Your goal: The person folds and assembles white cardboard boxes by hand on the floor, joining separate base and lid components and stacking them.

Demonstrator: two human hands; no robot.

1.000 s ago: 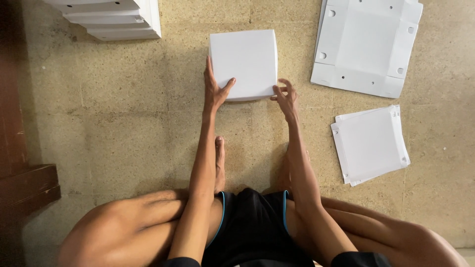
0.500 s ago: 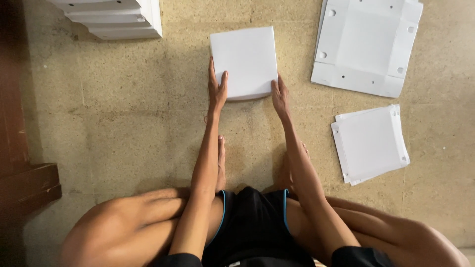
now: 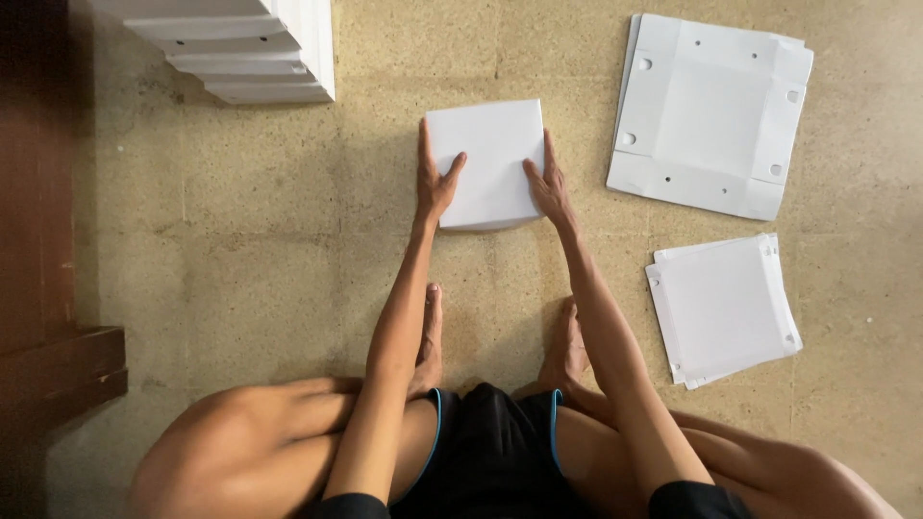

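A white folded box (image 3: 486, 154) rests on the speckled stone floor in front of me. My left hand (image 3: 434, 179) presses flat against its left side, thumb lying over the top face. My right hand (image 3: 549, 183) holds the right side the same way, fingers stretched along the edge. Both hands clasp the box between them. My bare feet and knees show below, near the bottom of the view.
A stack of flat white cut sheets with holes (image 3: 710, 113) lies at the upper right, a smaller stack (image 3: 723, 308) below it. Finished white boxes (image 3: 245, 48) are piled at the top left. A dark wooden step (image 3: 53, 288) runs along the left edge.
Both hands slid from the box's near edge up along its two sides and now grip it from left and right. The box has barely moved.
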